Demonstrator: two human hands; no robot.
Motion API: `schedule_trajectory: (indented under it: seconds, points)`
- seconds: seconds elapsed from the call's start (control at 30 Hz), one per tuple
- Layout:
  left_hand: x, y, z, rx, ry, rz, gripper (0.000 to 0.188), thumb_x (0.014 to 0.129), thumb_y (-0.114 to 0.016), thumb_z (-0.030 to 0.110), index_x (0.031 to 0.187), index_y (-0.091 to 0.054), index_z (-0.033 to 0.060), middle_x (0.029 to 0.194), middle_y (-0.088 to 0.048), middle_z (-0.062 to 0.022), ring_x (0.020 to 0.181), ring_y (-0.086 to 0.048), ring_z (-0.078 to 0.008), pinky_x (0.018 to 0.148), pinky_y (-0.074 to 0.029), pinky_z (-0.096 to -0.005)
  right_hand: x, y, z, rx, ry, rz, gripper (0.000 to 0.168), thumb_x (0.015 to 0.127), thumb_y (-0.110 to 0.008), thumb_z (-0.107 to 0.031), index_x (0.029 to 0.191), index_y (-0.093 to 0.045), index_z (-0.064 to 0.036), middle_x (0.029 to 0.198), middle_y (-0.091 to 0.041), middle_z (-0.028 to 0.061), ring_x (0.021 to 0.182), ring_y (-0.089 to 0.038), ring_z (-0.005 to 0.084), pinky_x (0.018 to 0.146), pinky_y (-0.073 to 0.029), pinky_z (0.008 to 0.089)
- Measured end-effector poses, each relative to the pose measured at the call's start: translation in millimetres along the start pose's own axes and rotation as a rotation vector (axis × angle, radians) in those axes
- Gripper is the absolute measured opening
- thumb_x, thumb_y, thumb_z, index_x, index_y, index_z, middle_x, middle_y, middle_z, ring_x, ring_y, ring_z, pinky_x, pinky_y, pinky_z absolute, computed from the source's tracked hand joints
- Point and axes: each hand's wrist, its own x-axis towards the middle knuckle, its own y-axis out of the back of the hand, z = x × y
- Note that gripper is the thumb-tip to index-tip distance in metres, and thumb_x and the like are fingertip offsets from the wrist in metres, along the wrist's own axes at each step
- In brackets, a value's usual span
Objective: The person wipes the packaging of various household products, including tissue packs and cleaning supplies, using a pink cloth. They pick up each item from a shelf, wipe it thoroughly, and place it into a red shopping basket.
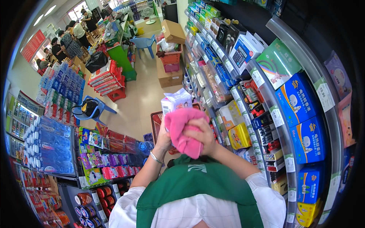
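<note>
Before my chest, my left hand (163, 139) holds a white and lilac soft package (176, 100) upright by its lower part. A barcode shows on the package's left side. My right hand (202, 134) grips a bunched pink cloth (182, 125), which lies against the near side of the package. The cloth covers the package's lower half and some of my left fingers. Below and behind both hands is a red plastic basket (156, 122), partly hidden by the hands and the cloth.
Shop shelves (258, 77) with boxed goods and price tags rise close on my right. On the left stand a low display rack (91, 142), shrink-wrapped water bottles (55, 145) and a blue plastic chair (94, 111). Ahead are cartons (169, 75) and stacked sacks (105, 77). Several people stand far left.
</note>
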Motion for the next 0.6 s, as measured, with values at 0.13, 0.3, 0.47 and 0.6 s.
schedule_trajectory:
  seconds: [0.13,0.3,0.47,0.6]
  points:
    - [-3.7,2.3,-5.0,-0.043,-0.101,-0.104,0.102,0.061,-0.085,0.021,0.138,-0.021,0.0046,0.132,-0.042,-0.0121,0.121,-0.044,-0.0241,0.101,-0.037,-0.0390,33.5,8.9,31.9,-0.114,-0.229,0.193,0.043,0.066,-0.069,-0.012,0.108,-0.061,-0.007,0.116,-0.051,0.0175,0.108,-0.051,0.0354,0.091,-0.042,0.0412]
    - [-0.3,7.7,-2.1,0.217,-0.179,-0.088,0.095,0.064,-0.078,0.012,0.138,-0.020,0.0021,0.131,-0.042,-0.0131,0.121,-0.043,-0.0241,0.102,-0.036,-0.0395,56.8,34.8,46.6,-0.011,-0.270,0.286,0.041,0.067,-0.067,-0.006,0.108,-0.061,-0.005,0.109,-0.057,0.0155,0.103,-0.055,0.0333,0.090,-0.043,0.0389]
    - [-1.6,5.1,6.5,0.557,-0.126,-0.120,0.090,0.062,-0.076,0.010,0.136,-0.025,0.0009,0.125,-0.046,-0.0126,0.117,-0.046,-0.0208,0.100,-0.036,-0.0338,74.1,38.5,-6.6,-0.152,0.002,-0.184,0.033,0.070,-0.068,-0.012,0.102,-0.064,-0.008,0.111,-0.058,0.0100,0.099,-0.055,0.0311,0.087,-0.044,0.0397]
    - [-5.8,13.8,-3.9,0.359,-0.155,-0.084,0.088,0.060,-0.070,0.006,0.135,-0.024,0.0014,0.124,-0.046,-0.0138,0.115,-0.048,-0.0232,0.098,-0.041,-0.0376,52.0,35.9,48.9,-0.026,-0.248,-0.120,0.031,0.071,-0.068,-0.013,0.101,-0.065,-0.008,0.109,-0.061,0.0096,0.099,-0.056,0.0273,0.086,-0.044,0.0388]
